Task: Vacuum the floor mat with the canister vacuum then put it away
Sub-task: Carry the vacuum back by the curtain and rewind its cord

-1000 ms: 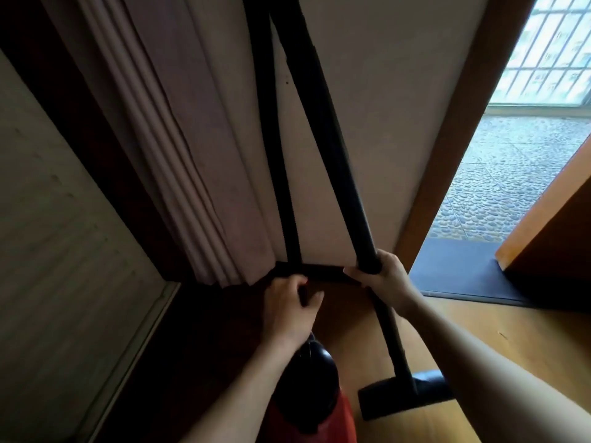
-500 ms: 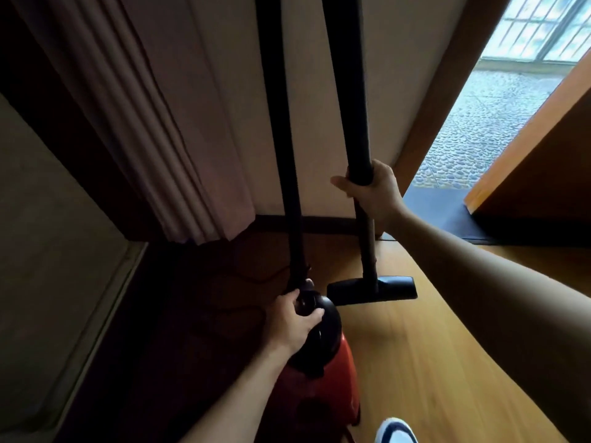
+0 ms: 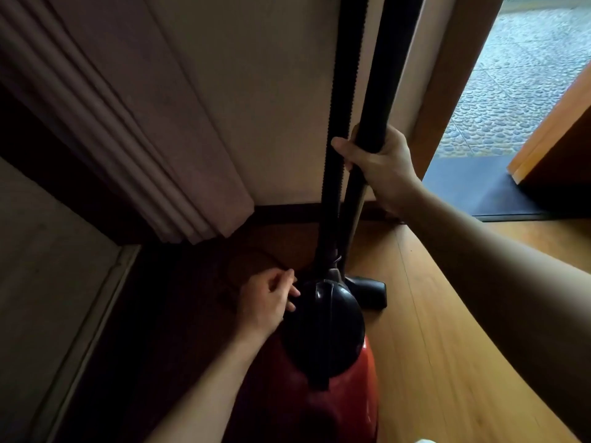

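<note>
The canister vacuum (image 3: 326,330) stands on end on the wooden floor near the wall, a black dome over a red body. Its ribbed hose (image 3: 339,123) and black wand (image 3: 383,75) rise side by side out of the top of the frame. My right hand (image 3: 380,164) grips the wand at mid height. The floor nozzle (image 3: 371,292) rests on the floor just behind the canister. My left hand (image 3: 271,295) is beside the dome's left side, fingers loosely curled and fingertips touching it. The dark floor mat (image 3: 479,193) lies in the doorway at right.
A pleated curtain (image 3: 144,139) hangs left of the vacuum against a pale wall (image 3: 256,91). A thin cord (image 3: 256,254) lies on the dark floor near my left hand. A wooden door (image 3: 559,129) stands open at right, with a pebbled floor (image 3: 511,75) beyond it.
My right hand brought the wand upright next to the hose, and the nozzle now sits behind the canister. My left hand slid from the top of the dome to its left side.
</note>
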